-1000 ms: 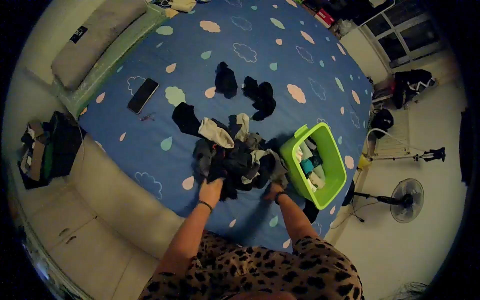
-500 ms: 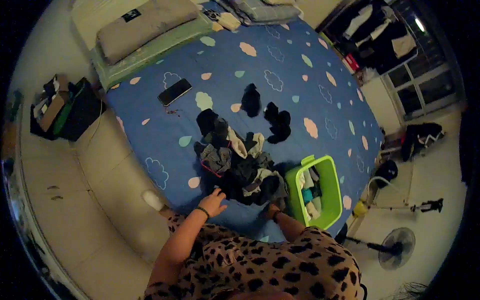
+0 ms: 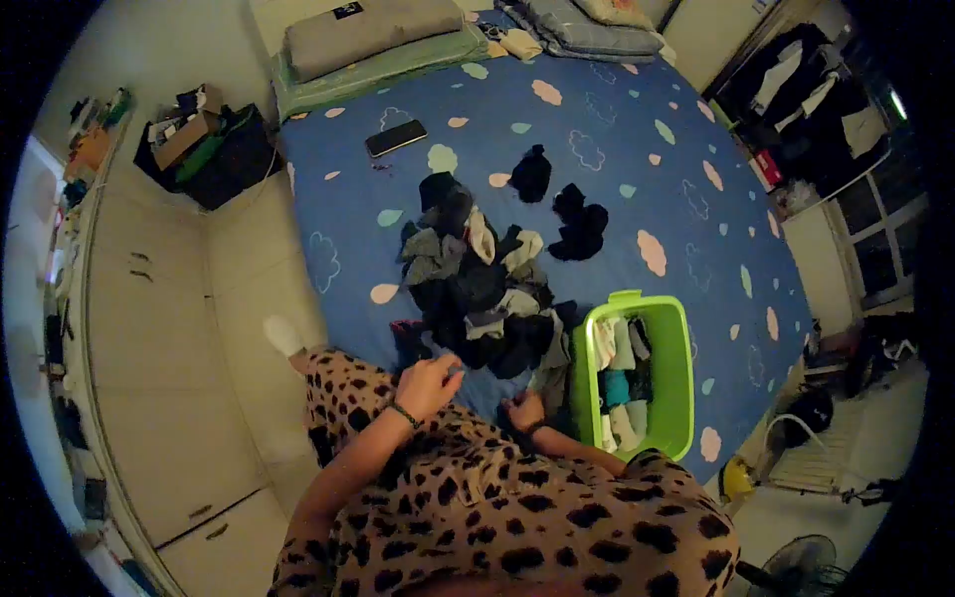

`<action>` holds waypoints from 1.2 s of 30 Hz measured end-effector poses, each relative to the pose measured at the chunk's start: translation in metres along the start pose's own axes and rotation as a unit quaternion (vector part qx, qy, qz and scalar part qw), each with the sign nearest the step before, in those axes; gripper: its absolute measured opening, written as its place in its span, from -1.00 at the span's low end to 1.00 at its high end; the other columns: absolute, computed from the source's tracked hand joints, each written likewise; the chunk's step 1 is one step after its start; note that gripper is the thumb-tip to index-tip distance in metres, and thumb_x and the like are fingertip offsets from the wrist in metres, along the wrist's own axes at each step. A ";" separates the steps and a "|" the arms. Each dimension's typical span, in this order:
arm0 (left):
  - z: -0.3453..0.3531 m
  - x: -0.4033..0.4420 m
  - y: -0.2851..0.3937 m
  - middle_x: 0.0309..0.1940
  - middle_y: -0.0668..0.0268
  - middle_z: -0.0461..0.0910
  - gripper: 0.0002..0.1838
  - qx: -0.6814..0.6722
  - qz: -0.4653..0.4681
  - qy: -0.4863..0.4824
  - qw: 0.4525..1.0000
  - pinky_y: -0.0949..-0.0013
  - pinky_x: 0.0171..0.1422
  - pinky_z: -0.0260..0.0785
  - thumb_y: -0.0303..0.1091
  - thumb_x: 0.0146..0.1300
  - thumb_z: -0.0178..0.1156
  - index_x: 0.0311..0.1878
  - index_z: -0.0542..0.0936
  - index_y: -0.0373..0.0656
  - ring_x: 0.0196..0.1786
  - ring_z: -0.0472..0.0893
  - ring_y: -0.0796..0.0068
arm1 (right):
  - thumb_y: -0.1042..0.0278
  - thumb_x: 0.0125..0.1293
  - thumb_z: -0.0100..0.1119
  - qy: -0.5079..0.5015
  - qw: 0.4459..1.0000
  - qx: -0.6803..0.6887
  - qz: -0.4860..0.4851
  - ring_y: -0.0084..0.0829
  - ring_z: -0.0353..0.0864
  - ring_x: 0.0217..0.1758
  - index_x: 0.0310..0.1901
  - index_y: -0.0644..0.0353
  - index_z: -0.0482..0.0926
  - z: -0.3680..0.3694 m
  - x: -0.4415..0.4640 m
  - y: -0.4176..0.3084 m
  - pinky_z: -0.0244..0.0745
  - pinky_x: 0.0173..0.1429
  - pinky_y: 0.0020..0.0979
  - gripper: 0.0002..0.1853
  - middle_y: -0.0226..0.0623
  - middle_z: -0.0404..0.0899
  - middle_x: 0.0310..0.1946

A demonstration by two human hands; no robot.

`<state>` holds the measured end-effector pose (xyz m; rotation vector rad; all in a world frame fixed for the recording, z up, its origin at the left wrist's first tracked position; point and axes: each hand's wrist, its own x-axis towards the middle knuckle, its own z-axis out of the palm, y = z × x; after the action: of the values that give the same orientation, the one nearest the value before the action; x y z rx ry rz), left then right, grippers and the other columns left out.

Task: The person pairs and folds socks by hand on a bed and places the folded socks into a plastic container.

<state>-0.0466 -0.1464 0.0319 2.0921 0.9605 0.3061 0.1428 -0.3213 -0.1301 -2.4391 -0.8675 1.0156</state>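
Observation:
A heap of dark, grey and white socks (image 3: 482, 284) lies on the blue bedspread in front of me. My left hand (image 3: 428, 386) is at the near left edge of the heap, its fingers curled together beside a small grey-blue piece of cloth (image 3: 435, 344). What is between those fingers is too small to make out. Close by lies a dark piece with red edging (image 3: 406, 335). My right hand (image 3: 524, 409) is closed at the near edge, left of a grey cloth (image 3: 553, 373); its grip is unclear. On the right stands a green basket (image 3: 676, 383) with rolled socks (image 3: 619, 383) inside.
Two dark bundles (image 3: 531, 175) (image 3: 579, 224) and a phone (image 3: 396, 138) lie farther up the bed. Pillows (image 3: 373, 35) are at the head. A black box of things (image 3: 224, 154) stands on the left cabinet (image 3: 149, 328). A fan (image 3: 801, 567) is at lower right.
The view has shifted, showing more of the left side. The red-edged piece has moved off the heap to its near left. My right hand has come out from beside the heap toward me.

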 end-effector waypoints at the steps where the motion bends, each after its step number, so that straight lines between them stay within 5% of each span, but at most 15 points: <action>1: -0.004 0.001 0.008 -0.61 0.18 0.56 -0.78 0.006 -0.002 0.002 1.000 0.17 -0.41 0.41 -0.24 0.23 0.22 -0.15 0.58 -0.14 -0.54 0.56 0.15 | -0.05 0.04 0.41 -0.003 1.000 0.005 -0.004 -0.16 0.56 -0.33 -0.34 0.28 0.44 0.008 0.002 0.003 0.44 -0.17 -0.15 -0.48 -0.06 0.54 -0.42; 4: -0.013 0.003 0.026 -0.66 0.22 0.54 -0.85 -0.021 0.023 0.039 0.999 0.20 -0.50 0.32 -0.27 0.25 0.20 -0.21 0.59 -0.13 -0.58 0.55 0.23 | 0.18 0.11 0.41 0.043 0.990 0.096 -0.091 -0.32 0.49 -0.33 -0.27 0.29 0.46 0.013 0.009 -0.010 0.44 -0.17 -0.33 -0.61 -0.21 0.47 -0.43; 7: -0.034 -0.003 0.044 -0.66 0.22 0.54 -0.85 -0.015 -0.010 0.040 0.999 0.21 -0.49 0.33 -0.27 0.25 0.19 -0.22 0.60 -0.13 -0.58 0.54 0.20 | 0.07 0.17 0.34 -0.027 0.965 0.238 -0.111 -0.26 0.58 -0.10 -0.12 0.22 0.57 -0.013 -0.007 -0.063 0.47 -0.01 -0.31 -0.60 -0.16 0.61 -0.18; 11: -0.055 0.003 0.055 -0.63 0.34 0.52 -0.83 -0.151 0.020 0.090 0.984 0.48 -0.47 0.30 -0.35 0.36 0.13 -0.18 0.59 -0.26 -0.57 0.48 0.63 | 0.25 0.20 0.34 -0.071 0.917 0.318 -0.231 -0.39 0.55 -0.19 -0.14 0.19 0.54 -0.065 -0.030 -0.117 0.45 -0.05 -0.38 -0.72 -0.28 0.53 -0.24; 14: -0.060 0.026 0.035 -0.58 0.43 0.49 -0.83 -0.300 -0.016 0.103 0.948 0.57 -0.48 0.21 -0.35 0.42 0.06 -0.17 0.57 -0.25 -0.56 0.40 0.70 | 0.40 0.27 0.25 -0.103 0.923 0.197 -0.315 -0.56 0.45 -0.21 -0.18 0.17 0.47 -0.114 -0.014 -0.148 0.40 -0.12 -0.50 -0.83 -0.41 0.40 -0.21; 19: -0.057 0.076 0.002 -0.53 0.42 0.49 -0.83 -0.411 -0.113 0.113 0.897 0.60 -0.48 0.18 -0.30 0.45 0.04 -0.14 0.52 -0.19 -0.56 0.36 0.72 | 0.41 0.17 0.27 0.175 0.847 -0.077 -0.495 -0.12 0.50 -0.19 -0.18 0.24 0.50 -0.135 0.054 -0.220 0.44 -0.09 -0.28 -0.78 -0.16 0.46 -0.25; 21: -0.053 0.092 -0.008 -0.47 0.40 0.52 -0.83 -0.427 -0.120 0.101 0.890 0.59 -0.43 0.22 -0.28 0.44 0.05 -0.12 0.51 -0.16 -0.50 0.42 0.69 | 0.41 0.17 0.25 0.147 0.842 -0.160 -0.494 -0.13 0.51 -0.20 -0.16 0.25 0.51 -0.113 0.105 -0.222 0.45 -0.09 -0.29 -0.78 -0.16 0.48 -0.25; 23: -0.051 0.108 -0.009 -0.38 0.38 0.54 -0.84 -0.547 -0.107 0.094 0.825 0.54 -0.33 0.28 -0.28 0.43 0.06 -0.08 0.50 -0.15 -0.38 0.50 0.62 | 0.41 0.18 0.24 0.130 0.824 -0.246 -0.493 -0.14 0.53 -0.21 -0.14 0.25 0.52 -0.113 0.129 -0.229 0.45 -0.09 -0.30 -0.77 -0.15 0.50 -0.26; 25: -0.051 0.114 -0.017 -0.27 0.34 0.54 -0.83 -0.555 -0.078 0.080 0.824 0.44 -0.19 0.37 -0.28 0.43 0.06 -0.06 0.50 -0.14 -0.23 0.53 0.56 | 0.37 0.24 0.20 0.024 0.928 0.085 -0.362 -0.28 0.57 -0.25 -0.10 0.24 0.55 -0.126 0.141 -0.239 0.45 -0.11 -0.39 -0.78 -0.23 0.59 -0.28; 26: -0.048 0.114 -0.023 -0.24 0.32 0.54 -0.83 -0.580 -0.081 0.086 0.806 0.41 -0.13 0.39 -0.27 0.43 0.06 -0.05 0.50 -0.15 -0.19 0.53 0.53 | 0.28 0.23 0.21 0.002 0.931 0.235 -0.279 -0.32 0.59 -0.31 -0.18 0.28 0.58 -0.120 0.155 -0.231 0.47 -0.16 -0.31 -0.75 -0.23 0.63 -0.37; 27: -0.042 0.112 -0.031 -0.22 0.31 0.54 -0.82 -0.604 -0.084 0.092 0.787 0.37 -0.08 0.42 -0.27 0.43 0.07 -0.05 0.50 -0.15 -0.15 0.53 0.51 | 0.26 0.28 0.20 -0.069 0.885 0.399 -0.229 -0.53 0.52 -0.27 -0.16 0.29 0.59 -0.127 0.149 -0.231 0.44 -0.15 -0.43 -0.75 -0.33 0.63 -0.30; 29: -0.022 0.106 -0.055 -0.20 0.30 0.54 -0.82 -0.618 -0.119 0.098 0.771 0.36 -0.04 0.43 -0.27 0.42 0.08 -0.05 0.50 -0.15 -0.13 0.53 0.50 | 0.27 0.32 0.18 -0.123 0.853 0.484 -0.153 -0.56 0.51 -0.25 -0.16 0.30 0.59 -0.149 0.109 -0.248 0.43 -0.12 -0.46 -0.76 -0.40 0.61 -0.28; 32: -0.001 0.098 -0.079 -0.19 0.31 0.55 -0.83 -0.609 -0.183 0.094 0.766 0.33 0.01 0.43 -0.27 0.40 0.10 -0.07 0.51 -0.13 -0.11 0.54 0.48 | 0.31 0.36 0.13 -0.132 0.909 0.360 -0.165 -0.56 0.54 -0.18 -0.11 0.27 0.58 -0.106 0.147 -0.201 0.45 -0.05 -0.46 -0.78 -0.40 0.62 -0.22; 36: -0.007 0.078 -0.075 -0.22 0.29 0.55 -0.84 -0.553 -0.225 0.102 0.795 0.34 -0.03 0.45 -0.28 0.39 0.11 -0.10 0.51 -0.15 -0.14 0.55 0.45 | 0.34 0.36 0.12 -0.193 0.869 0.426 -0.161 -0.53 0.55 -0.12 -0.04 0.28 0.58 -0.109 0.110 -0.223 0.45 0.00 -0.45 -0.76 -0.38 0.63 -0.17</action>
<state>-0.0365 -0.0565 -0.0277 0.7373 1.0039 0.6549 0.1940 -0.0923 0.0056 -1.3284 -0.6881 1.3900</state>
